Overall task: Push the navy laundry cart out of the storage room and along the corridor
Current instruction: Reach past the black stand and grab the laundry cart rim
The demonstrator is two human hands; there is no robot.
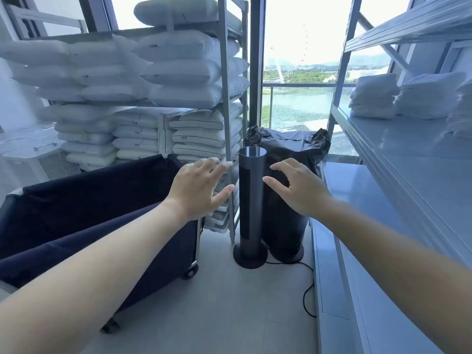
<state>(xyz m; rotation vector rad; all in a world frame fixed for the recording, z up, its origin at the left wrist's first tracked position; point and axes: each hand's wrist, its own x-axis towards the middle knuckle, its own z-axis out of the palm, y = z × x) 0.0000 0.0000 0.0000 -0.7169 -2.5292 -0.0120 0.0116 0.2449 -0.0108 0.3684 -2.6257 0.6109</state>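
I see both arms stretched forward at mid-frame, neither touching anything. My left hand [198, 187] is spread, fingers fanned, hovering above the right end of the cart [84, 213]; my right hand [297, 186] is also spread, fingers curled slightly, in front of the black bag [288, 154]. Between the two hands stands a dark tower [251, 200] on a round base, its cord trailing across the floor at lower right. The navy cart sits at lower left, open-topped, one wheel [190, 273] visible near its corner. Pillows [178, 72] are stacked on the rack [226, 98] behind it, at upper left. Folded linen [375, 95] lies on the shelf [398, 154] along the right.
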